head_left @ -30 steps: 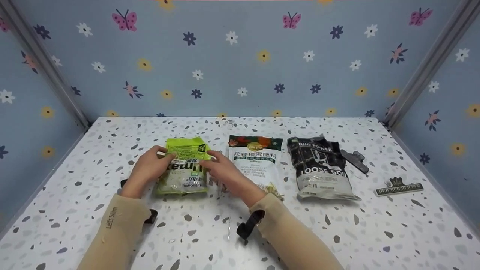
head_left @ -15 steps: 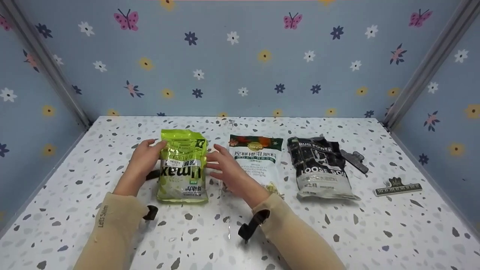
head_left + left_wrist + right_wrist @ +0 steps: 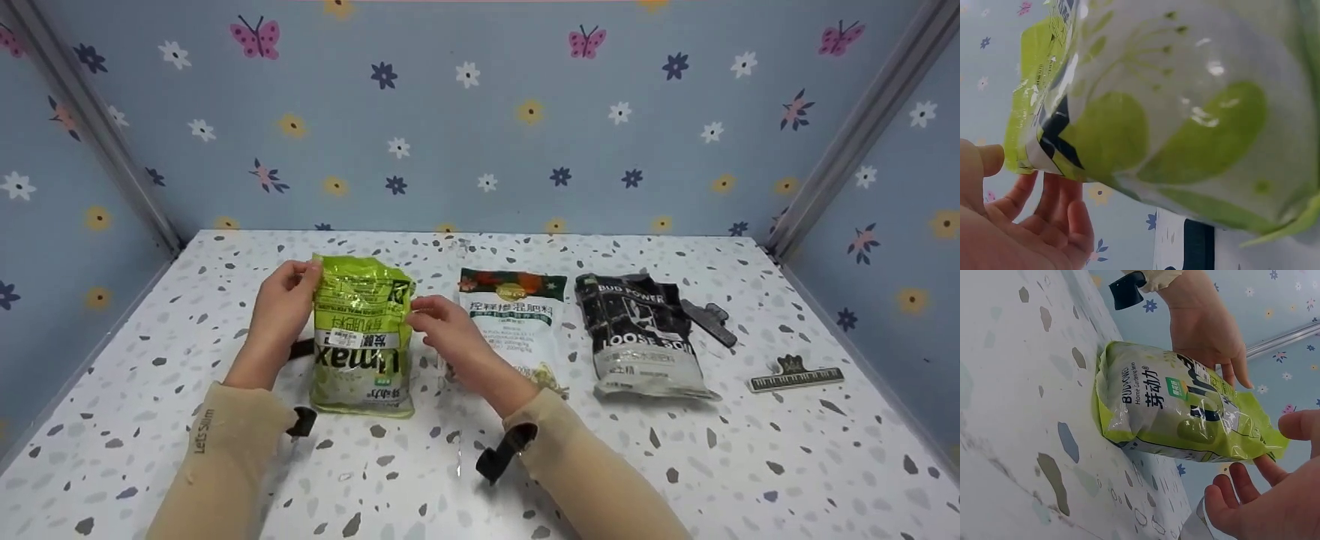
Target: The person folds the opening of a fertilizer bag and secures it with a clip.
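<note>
I see the green Umax fertilizer bag (image 3: 364, 337) with its base on the tabletop (image 3: 390, 487), toward the left edge. My left hand (image 3: 281, 311) pinches its upper left corner; my right hand (image 3: 457, 341) touches its right side, though from my feed I cannot tell whether it grips.

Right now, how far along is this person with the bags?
Looks done: the white bag and black bag rest side by side. In hand: the green bag, its upper end held between the left hand and right hand. Possibly left: clipping, since the black clip and piano-patterned clip lie on the tabletop, seemingly fastened to no bag.
</note>
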{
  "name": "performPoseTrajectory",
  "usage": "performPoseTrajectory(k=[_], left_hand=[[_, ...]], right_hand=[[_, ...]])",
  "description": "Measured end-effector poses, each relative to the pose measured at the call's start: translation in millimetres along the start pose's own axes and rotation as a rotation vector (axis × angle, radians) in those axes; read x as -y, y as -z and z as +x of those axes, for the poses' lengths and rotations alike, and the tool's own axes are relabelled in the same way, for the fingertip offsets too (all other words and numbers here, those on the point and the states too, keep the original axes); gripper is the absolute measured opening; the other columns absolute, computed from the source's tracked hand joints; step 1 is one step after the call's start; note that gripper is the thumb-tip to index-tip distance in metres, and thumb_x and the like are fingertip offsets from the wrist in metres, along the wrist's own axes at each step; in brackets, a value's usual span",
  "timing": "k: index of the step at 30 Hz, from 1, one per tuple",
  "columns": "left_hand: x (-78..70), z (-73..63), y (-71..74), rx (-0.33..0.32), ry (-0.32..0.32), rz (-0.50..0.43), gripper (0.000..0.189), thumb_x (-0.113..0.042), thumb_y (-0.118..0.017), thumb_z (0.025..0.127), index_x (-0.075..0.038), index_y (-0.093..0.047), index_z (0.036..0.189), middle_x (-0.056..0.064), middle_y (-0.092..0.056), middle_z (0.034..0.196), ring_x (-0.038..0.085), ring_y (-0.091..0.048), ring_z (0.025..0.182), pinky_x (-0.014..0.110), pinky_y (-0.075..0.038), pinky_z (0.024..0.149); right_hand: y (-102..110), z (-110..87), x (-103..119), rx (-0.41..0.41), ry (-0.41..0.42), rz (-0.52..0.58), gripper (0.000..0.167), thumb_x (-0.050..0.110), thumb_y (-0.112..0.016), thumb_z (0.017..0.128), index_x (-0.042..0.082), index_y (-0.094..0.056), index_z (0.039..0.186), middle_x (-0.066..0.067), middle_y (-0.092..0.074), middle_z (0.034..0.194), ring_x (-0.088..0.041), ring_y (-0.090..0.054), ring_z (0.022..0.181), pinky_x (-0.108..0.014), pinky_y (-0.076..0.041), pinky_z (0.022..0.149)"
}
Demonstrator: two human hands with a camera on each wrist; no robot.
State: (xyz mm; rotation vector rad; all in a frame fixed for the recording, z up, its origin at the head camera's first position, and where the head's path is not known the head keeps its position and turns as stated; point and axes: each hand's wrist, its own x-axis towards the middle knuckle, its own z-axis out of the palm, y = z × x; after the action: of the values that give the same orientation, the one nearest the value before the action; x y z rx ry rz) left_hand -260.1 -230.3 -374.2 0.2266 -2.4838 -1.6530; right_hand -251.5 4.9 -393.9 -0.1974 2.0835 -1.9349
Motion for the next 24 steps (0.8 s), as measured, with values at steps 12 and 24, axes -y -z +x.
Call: performPoseTrajectory(k=[12, 24], left_hand=[[-1.8, -0.4, 1.2, -0.073, -0.109, -0.093, 0.054, -0.052, -0.054, 0.098, -0.007, -0.057, 0.127, 0.005, -0.061, 0.103, 0.018, -0.054, 0.089, 0.032, -0.043, 0.081], [-4.2, -0.1, 6.7, -0.164, -0.171, -0.193, 0.034, -0.037, -0.061, 0.099, -0.004, -0.068, 0.107, -0.004, -0.063, 0.096, 0.012, -0.054, 0.094, 0.03, -0.043, 0.085]], right_hand=[[-1.1, -0.5, -1.7, -0.061, 0.086, -0.072, 0.008, 0.019, -0.066, 0.098, 0.011, -0.065, 0.098, -0.001, -0.064, 0.096, -0.021, -0.059, 0.095, -0.034, -0.049, 0.081], [-0.7, -2.9, 0.4, -0.064, 0.15, -0.132, 0.012, 0.017, -0.064, 0.099, 0.01, -0.058, 0.091, 0.0, -0.057, 0.088, -0.015, -0.051, 0.081, -0.028, -0.043, 0.07]])
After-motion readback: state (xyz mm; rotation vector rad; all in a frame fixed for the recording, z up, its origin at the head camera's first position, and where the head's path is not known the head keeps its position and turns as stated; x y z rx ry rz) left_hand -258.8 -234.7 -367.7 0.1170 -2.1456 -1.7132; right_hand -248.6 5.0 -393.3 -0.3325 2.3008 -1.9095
